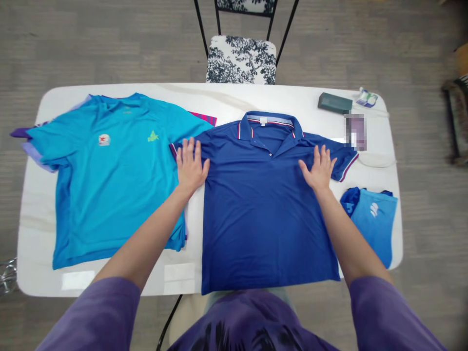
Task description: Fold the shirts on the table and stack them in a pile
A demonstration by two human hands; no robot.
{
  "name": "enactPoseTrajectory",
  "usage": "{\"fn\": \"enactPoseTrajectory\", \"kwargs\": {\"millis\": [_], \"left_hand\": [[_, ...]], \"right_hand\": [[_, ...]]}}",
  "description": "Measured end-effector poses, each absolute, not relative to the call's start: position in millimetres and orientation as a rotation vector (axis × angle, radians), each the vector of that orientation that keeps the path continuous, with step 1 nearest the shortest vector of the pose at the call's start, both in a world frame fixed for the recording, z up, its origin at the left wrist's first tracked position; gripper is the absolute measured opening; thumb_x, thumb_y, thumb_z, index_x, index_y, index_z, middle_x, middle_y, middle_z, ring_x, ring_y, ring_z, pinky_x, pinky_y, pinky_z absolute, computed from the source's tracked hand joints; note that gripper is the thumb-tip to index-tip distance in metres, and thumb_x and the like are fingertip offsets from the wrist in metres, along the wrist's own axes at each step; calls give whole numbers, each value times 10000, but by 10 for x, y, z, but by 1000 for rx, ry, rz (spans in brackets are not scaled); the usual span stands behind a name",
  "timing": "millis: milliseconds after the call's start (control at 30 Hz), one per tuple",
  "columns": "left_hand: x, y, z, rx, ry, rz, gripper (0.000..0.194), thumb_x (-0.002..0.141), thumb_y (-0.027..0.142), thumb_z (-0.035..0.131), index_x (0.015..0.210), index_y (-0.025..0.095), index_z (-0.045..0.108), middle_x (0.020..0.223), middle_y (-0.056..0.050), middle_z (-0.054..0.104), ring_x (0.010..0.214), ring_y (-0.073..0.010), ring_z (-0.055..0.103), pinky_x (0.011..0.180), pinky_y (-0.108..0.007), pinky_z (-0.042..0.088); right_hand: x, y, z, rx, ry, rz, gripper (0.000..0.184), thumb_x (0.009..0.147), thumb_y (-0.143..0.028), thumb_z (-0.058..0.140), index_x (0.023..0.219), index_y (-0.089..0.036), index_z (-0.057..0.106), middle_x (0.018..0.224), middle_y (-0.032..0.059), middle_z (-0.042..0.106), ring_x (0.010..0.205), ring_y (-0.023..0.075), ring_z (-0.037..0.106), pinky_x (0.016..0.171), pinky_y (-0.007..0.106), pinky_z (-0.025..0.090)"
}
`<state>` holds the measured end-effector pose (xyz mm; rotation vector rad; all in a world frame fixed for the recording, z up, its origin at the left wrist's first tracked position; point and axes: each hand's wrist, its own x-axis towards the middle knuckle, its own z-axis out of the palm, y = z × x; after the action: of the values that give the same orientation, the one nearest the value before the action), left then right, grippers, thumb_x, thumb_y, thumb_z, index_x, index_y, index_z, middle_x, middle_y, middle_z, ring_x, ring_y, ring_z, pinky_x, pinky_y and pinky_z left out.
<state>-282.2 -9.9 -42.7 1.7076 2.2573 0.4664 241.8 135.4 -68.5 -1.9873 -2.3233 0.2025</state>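
Note:
A navy blue polo shirt [266, 214] lies spread front up on the white table, its collar at the far side and its hem at the near edge. My left hand [190, 165] rests with fingers spread on its left sleeve, where that sleeve overlaps a turquoise T-shirt. My right hand [319, 168] lies flat, fingers apart, near the other sleeve. Neither hand grips anything. The turquoise T-shirt [120, 195] is laid out on the left, over other garments whose purple and pink edges show beneath it.
On the table's [40, 195] right side sit a folded blue garment [378, 219], a dark green case [334, 103], a small packet [366, 97] and a blurred-out purplish object [356, 131]. A chair with a black-and-white patterned seat [241, 58] stands beyond the far edge.

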Motion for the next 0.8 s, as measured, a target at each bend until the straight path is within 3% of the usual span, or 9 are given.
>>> {"fn": "enactPoseTrajectory", "kwargs": {"millis": [100, 200, 367, 533, 700, 800], "left_hand": [[-2544, 350, -640, 1874, 2021, 534, 909, 1221, 700, 444, 1982, 207, 398, 2056, -105, 263, 1956, -360, 70, 1607, -627, 25], [-2427, 782, -867, 1840, 1975, 569, 995, 1187, 813, 458, 1977, 208, 416, 2038, -123, 313, 1954, -386, 78, 1595, -668, 12], [-2345, 1129, -985, 1848, 1997, 588, 1059, 1152, 859, 494, 1987, 216, 394, 2059, -116, 250, 1954, -416, 7, 1584, -692, -67], [-1885, 1416, -1041, 2041, 1818, 580, 1016, 1180, 840, 474, 1991, 235, 389, 2053, -92, 283, 1957, -378, 30, 1602, -635, -6], [-1715, 1749, -1293, 2064, 1800, 540, 1101, 1148, 936, 488, 2004, 255, 354, 2076, -67, 205, 1953, -372, -79, 1599, -611, -52], [-1800, 1913, -1408, 2056, 1780, 554, 1168, 1142, 990, 443, 2011, 220, 318, 2089, -37, 118, 1926, -398, -199, 1555, -638, -187]], "right_hand": [[2529, 1765, -754, -2097, -2347, 215, 953, 1228, -748, 318, 1995, -186, 243, 2064, 234, 229, 1922, 446, 214, 1515, 852, 185], [2626, 1959, -857, -2240, -2338, 224, 952, 1229, -751, 296, 1997, -192, 242, 2068, 229, 217, 1918, 433, 230, 1514, 834, 228], [2528, 1983, -851, -2140, -2260, 184, 899, 1248, -675, 269, 1992, -171, 236, 2071, 231, 202, 1933, 420, 185, 1520, 865, 120], [2002, 2169, -799, -1823, -2408, 271, 778, 1259, -553, 326, 1973, -244, 339, 2048, 155, 334, 1924, 396, 249, 1544, 843, 83], [1757, 2647, -1021, -1818, -2434, 368, 799, 1280, -618, 242, 2005, -281, 237, 2092, 131, 194, 1939, 420, 187, 1511, 899, 99], [1795, 2872, -1174, -1748, -2487, 292, 869, 1288, -634, 29, 2003, -179, 222, 2093, 177, 119, 1942, 488, 109, 1466, 941, 67]]}}
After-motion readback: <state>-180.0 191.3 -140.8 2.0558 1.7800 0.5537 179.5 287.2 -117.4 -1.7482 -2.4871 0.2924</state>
